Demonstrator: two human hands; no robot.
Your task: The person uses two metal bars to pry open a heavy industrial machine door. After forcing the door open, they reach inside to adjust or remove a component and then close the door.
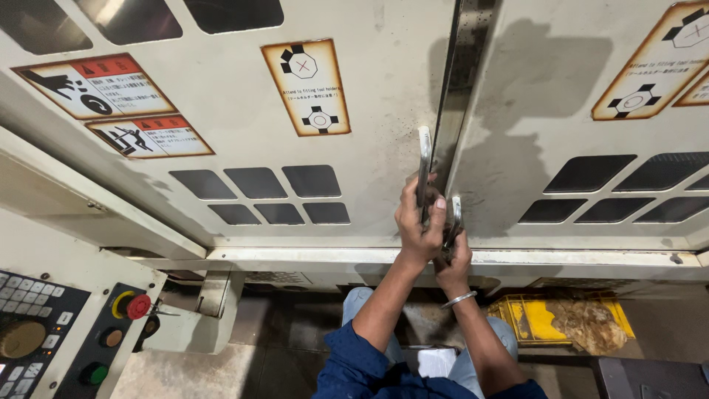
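Gripping two metal door handles at the centre seam of a machine enclosure: the left hand (418,222) is wrapped around the long left handle (424,159), a flat upright bar fixed at the edge of the left door panel (244,133); the right hand (453,255) is closed on the shorter right handle (456,214), set just beside the first at the edge of the right door panel (546,111). Both hands sit close together, nearly touching, the right one a little nearer. A dark vertical gap (461,66) runs between the panels, far above the hands. Right wrist carries a metal bangle (459,298); both arms wear dark blue sleeves (354,362) rolled to the elbow. Left panel bears an orange-bordered pictogram label (306,87), two red-headed warning labels (114,103) further left, and a block of dark rectangular windows (277,193). Right panel shows a like set of dark windows (613,188) and another orange-bordered label (653,63) at far right. Near left: a control panel (44,340) with keypad, a red mushroom button (137,306) on a yellow ring, an orange button (112,338) and a green button (94,374). Near right, on the floor: a yellow crate (546,318) holding brownish crumpled material. Between the arms, light blue trousers (356,301) are visible.
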